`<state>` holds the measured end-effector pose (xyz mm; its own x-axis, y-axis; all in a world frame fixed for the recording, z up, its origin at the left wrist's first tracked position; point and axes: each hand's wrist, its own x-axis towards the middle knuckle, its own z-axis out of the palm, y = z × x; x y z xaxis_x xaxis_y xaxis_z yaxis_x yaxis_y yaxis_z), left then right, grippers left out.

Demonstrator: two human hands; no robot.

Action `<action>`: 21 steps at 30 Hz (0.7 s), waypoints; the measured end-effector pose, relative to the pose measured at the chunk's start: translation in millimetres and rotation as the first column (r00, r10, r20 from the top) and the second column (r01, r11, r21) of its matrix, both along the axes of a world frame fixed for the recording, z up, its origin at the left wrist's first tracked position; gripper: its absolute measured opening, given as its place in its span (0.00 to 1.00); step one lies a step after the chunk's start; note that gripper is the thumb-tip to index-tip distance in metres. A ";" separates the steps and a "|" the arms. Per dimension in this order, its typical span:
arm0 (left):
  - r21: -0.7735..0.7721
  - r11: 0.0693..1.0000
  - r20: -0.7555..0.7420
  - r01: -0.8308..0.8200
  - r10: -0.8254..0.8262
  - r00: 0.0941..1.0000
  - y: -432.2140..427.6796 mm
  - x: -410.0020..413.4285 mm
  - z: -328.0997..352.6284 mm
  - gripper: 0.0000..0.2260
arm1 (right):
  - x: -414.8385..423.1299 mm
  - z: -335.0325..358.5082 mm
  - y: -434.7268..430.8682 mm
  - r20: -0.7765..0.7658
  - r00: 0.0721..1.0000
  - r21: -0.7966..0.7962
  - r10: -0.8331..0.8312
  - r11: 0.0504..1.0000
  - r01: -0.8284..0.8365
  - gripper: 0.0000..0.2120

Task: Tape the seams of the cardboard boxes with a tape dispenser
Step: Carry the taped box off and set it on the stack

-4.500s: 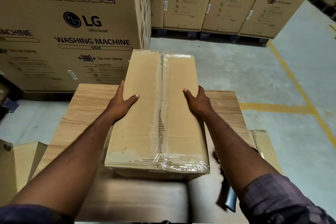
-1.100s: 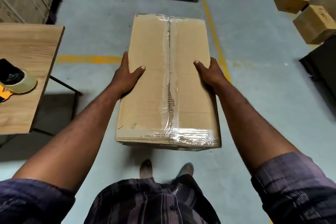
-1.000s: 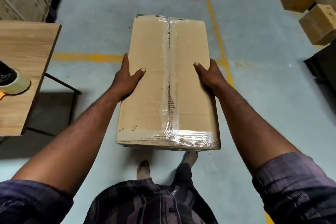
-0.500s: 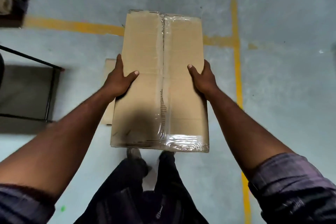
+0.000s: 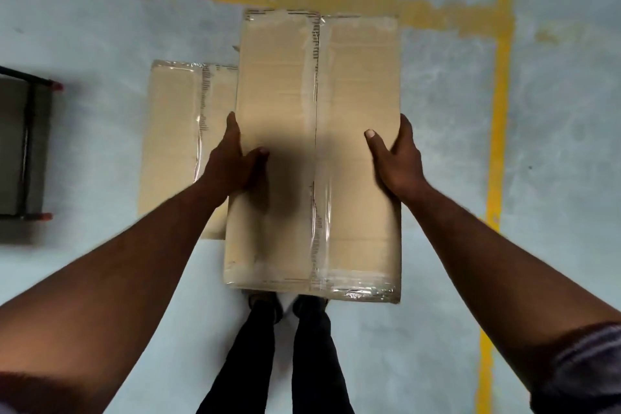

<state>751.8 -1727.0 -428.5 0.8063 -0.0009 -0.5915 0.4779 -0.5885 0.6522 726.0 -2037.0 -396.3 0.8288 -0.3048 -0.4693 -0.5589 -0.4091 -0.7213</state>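
Head view: your left grip (image 5: pixel 232 163) and right grip (image 5: pixel 398 163) are clasping the taped box (image 5: pixel 356 84) by its sides. A second box (image 5: pixel 174 144) is lying just beside it.

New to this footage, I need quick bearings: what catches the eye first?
A taped cardboard box fills the centre, gripped at its long sides by the left hand and right hand. A second taped box lies on the floor at left; yellow floor lines meet at upper right.
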 end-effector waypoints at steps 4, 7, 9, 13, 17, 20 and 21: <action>-0.033 0.999 0.004 -0.032 0.033 0.999 16.8 9.4 -72.8 0.43 | 11.1 -75.9 11.3 0.002 1.000 0.020 0.007 1.000 -0.007 0.31; -0.038 0.999 0.035 -0.030 0.031 0.999 26.1 15.3 -111.1 0.41 | 16.8 -124.5 23.7 -0.004 1.000 0.030 0.000 1.000 0.000 0.31; -0.040 0.999 0.057 -0.013 0.015 0.998 26.0 19.8 -123.2 0.39 | 16.4 -143.5 27.7 0.001 1.000 0.027 -0.017 0.999 0.017 0.31; -0.046 0.999 0.034 -0.019 0.020 0.999 23.4 25.0 -147.9 0.31 | 13.5 -183.9 33.2 -0.014 0.999 0.026 -0.045 0.999 0.045 0.31; -0.002 0.998 0.044 -0.064 0.064 0.997 16.8 23.0 -172.8 0.32 | 18.2 -213.1 33.7 -0.028 0.999 0.038 -0.034 0.999 0.035 0.31; 0.073 0.993 0.053 -0.097 0.093 0.994 12.0 25.9 -193.7 0.35 | 20.3 -236.4 33.8 -0.037 0.999 0.056 -0.032 0.998 0.034 0.31; 0.098 0.990 0.055 -0.101 0.096 0.994 10.7 26.9 -199.7 0.37 | 20.5 -242.8 33.8 -0.036 0.999 0.061 -0.033 0.998 0.035 0.31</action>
